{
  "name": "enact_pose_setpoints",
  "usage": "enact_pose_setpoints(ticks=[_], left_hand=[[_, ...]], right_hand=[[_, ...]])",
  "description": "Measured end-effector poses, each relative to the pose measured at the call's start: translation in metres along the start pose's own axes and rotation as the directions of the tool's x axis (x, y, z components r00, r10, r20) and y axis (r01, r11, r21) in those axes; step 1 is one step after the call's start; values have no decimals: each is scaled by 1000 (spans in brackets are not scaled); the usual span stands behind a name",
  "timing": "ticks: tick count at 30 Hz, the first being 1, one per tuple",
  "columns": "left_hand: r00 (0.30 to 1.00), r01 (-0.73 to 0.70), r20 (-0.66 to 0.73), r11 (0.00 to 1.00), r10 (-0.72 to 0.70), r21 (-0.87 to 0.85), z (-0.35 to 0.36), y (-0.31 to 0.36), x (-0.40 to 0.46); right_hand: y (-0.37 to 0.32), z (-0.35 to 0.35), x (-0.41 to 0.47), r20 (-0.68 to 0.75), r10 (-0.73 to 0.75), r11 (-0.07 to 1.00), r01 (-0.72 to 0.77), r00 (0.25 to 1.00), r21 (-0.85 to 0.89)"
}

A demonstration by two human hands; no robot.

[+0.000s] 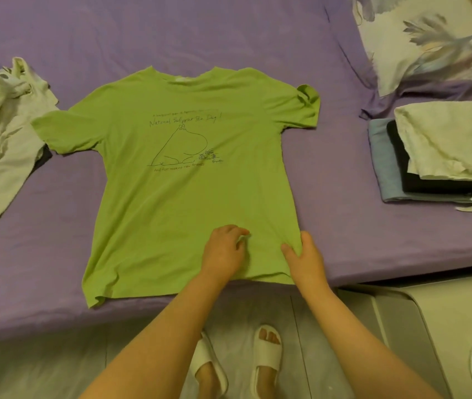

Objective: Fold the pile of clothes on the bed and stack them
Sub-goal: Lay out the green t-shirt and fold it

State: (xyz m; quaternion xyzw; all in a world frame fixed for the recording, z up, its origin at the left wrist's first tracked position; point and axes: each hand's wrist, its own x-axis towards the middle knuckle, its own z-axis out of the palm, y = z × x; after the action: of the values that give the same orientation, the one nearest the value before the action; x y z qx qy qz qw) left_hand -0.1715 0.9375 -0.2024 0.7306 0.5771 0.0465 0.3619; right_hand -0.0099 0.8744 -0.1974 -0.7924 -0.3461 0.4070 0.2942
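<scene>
The green T-shirt [188,191] is lying face up and spread flat on the purple bed sheet [171,33], its hem reaching toward the near edge of the bed and its collar pointing away. Both hands are working at the hem on the shirt's right side: the left hand [223,251] is resting on the cloth with its fingers curled into it, seemingly bunching a little fabric, while the right hand [305,259] is pinching the lower right side seam between thumb and fingers. The shirt's far right sleeve is lying slightly rumpled; no fold is showing in it yet, so this garment looks only laid out and smoothed. To the right of the shirt, the folded stack [441,156] is already holding a pale blue piece, a dark one and a white one on top. To the shirt's left, the unfolded pile [1,139] of pale garments is waiting, so a fair part remains. Bare sheet is lying open on both sides of the shirt and beyond its collar, giving room to fold inward; the hem is sitting close to the bed's edge.
</scene>
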Motion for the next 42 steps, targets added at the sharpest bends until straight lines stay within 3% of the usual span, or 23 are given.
enact_pose_setpoints(ticks=[8, 16, 19, 21, 23, 24, 28, 32, 37, 42], left_hand=[[948, 104, 260, 950, -184, 293, 40, 7, -8], [947, 187, 209, 948, -243, 257, 56, 14, -8], [977, 110, 154, 968, -146, 224, 64, 23, -3], [980, 76, 172, 985, -102, 152, 71, 31, 2], [971, 110, 200, 989, -128, 99, 78, 37, 9], [965, 143, 211, 986, -157, 81, 80, 39, 12], [934, 251, 268, 968, -237, -21, 78, 38, 16], [918, 306, 292, 948, -269, -86, 67, 39, 16], [957, 238, 171, 971, -233, -9, 44, 35, 40], [993, 86, 72, 991, -94, 104, 19, 29, 100]], right_hand=[[44, -55, 20, 89, 60, 932, -24, 994, -362], [70, -59, 24, 18, 143, 832, -110, 990, -543], [67, -58, 26, 80, -36, 746, 80, 996, -661], [62, -52, 33, 233, -136, 656, 264, 963, -708], [63, -47, 41, 392, -116, 540, 389, 913, -746], [65, -46, 44, 414, -64, 517, 385, 908, -765], [69, -50, 48, 342, 9, 552, 281, 939, -785], [54, -50, 54, 289, -19, 683, 223, 957, -695], [26, -43, 87, 292, -72, 775, 238, 954, -585], [0, -19, 134, 222, -90, 783, 207, 971, -586]])
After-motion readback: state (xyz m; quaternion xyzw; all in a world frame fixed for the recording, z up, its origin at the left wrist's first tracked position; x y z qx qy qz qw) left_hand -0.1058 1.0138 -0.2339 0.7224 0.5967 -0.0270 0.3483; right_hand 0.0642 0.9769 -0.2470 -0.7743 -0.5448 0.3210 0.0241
